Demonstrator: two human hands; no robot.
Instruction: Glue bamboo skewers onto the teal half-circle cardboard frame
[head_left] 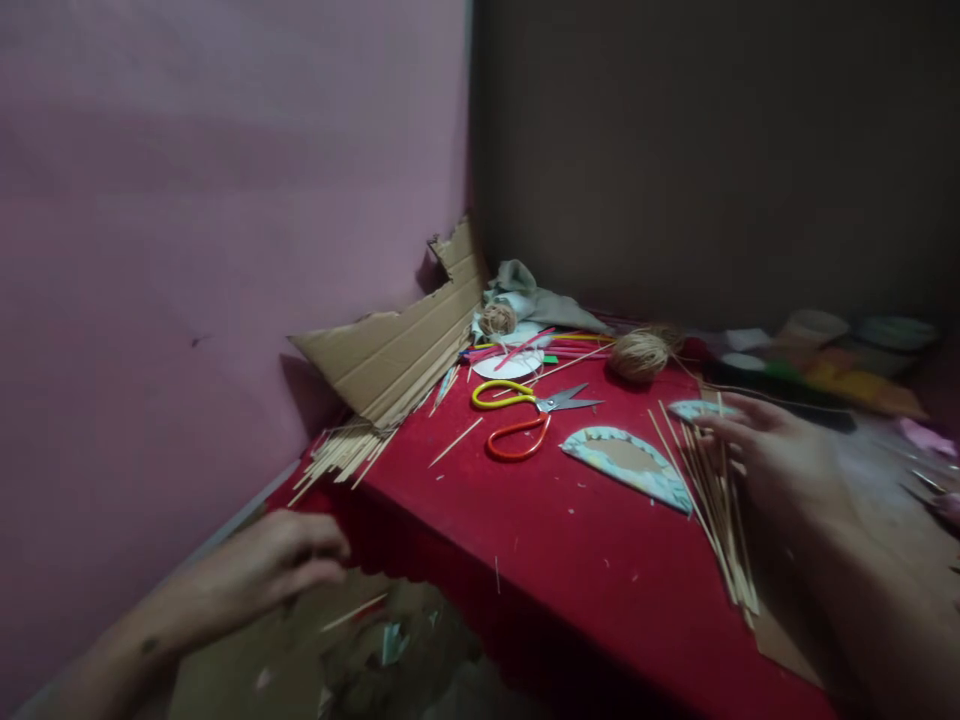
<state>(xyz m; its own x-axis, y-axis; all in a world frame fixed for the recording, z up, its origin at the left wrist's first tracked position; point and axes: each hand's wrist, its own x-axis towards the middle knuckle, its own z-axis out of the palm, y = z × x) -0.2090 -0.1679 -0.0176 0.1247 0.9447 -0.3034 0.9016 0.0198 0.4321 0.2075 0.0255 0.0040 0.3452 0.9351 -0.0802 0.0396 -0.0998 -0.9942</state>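
Two hands: left hand (289, 560) at 8 o'clock, half-curled, visibly unladen; right hand (776, 455) past 3, fingers at small patterned piece (686, 408) and sticks (739, 580), grip unclear.
Half-oval (628, 462): at 4; patterned rim seems done, brown middle bare.
Sticks: apparently loose, left unfastened.
Surface (465, 520): front edge 7 to 5; room below scissors (551, 405); cardboard (397, 350) bounds 9.

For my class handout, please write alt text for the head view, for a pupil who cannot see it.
A person's right hand is at a bundle of thin sticks by a red-covered table; the left hand, slightly curled, is in the air off its near edge. Between the hands lie open scissors and a half-moon patterned piece; cardboard stands by the pink wall.
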